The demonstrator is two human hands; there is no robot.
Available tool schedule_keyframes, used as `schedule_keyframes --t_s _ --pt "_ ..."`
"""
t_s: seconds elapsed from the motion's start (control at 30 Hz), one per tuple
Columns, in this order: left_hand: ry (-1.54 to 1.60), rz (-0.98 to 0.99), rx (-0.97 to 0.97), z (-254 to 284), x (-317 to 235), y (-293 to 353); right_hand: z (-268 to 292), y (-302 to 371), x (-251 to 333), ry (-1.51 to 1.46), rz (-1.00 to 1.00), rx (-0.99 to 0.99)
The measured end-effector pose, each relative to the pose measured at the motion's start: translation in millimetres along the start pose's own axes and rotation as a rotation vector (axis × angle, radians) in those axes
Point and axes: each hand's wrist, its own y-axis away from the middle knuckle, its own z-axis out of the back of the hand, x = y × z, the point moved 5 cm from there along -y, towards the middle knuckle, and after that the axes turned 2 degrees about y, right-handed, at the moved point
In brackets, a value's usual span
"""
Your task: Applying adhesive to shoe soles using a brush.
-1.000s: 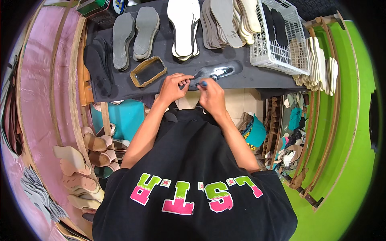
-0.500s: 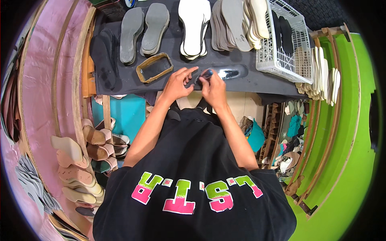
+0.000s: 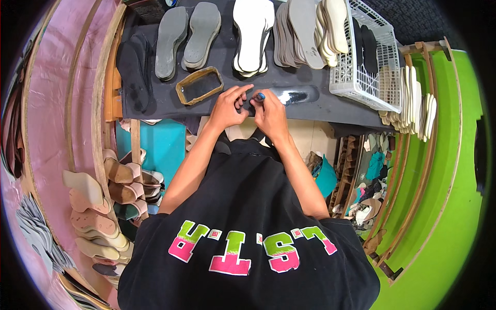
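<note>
My right hand [image 3: 271, 116] is closed round a pen [image 3: 261, 96] with a blue end, held upright over the dark worktable. Just left of it, my left hand [image 3: 227, 108] rests near the table's front edge, its index finger stretched toward the pen and its thumb apart from the curled fingers. What lies under the two hands is mostly hidden. A shiny, dark, sole-shaped piece [image 3: 297, 95] runs out from beneath my right hand to the right. Close by on the left stands a shallow brown-rimmed rectangular tray [image 3: 179, 94].
On the table [image 3: 155, 109] lie grey insoles [image 3: 202, 36], a white stack [image 3: 252, 39], more grey insoles [image 3: 305, 33] and black insoles [image 3: 135, 72]. A white plastic basket [image 3: 343, 85] holds black insoles at the right. Racks with shoe parts [image 3: 124, 188] flank both sides.
My right hand has shifted slightly left, closer to my left hand, and the pen now stands more upright. My left hand has barely moved.
</note>
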Motion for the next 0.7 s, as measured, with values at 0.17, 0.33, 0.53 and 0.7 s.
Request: schedule_keyframes --t_s 0.17,0.33,0.53,0.7 --pt "0.016 -0.071 -0.026 1.7 -0.4 0.8 -0.5 1.7 -5.5 -0.011 -0.030 0.071" --pt "0.000 -0.068 -0.022 0.0 1.0 0.6 6.3 0.4 -19.2 0.005 -0.143 -0.017" --pt "-0.015 -0.060 -0.019 -0.5 1.9 0.8 9.6 -3.5 -26.4 0.076 -0.003 0.043" --pt "-0.027 -0.066 -0.025 -3.2 -1.8 1.0 33.7 -16.7 -55.8 0.132 -0.144 -0.110"
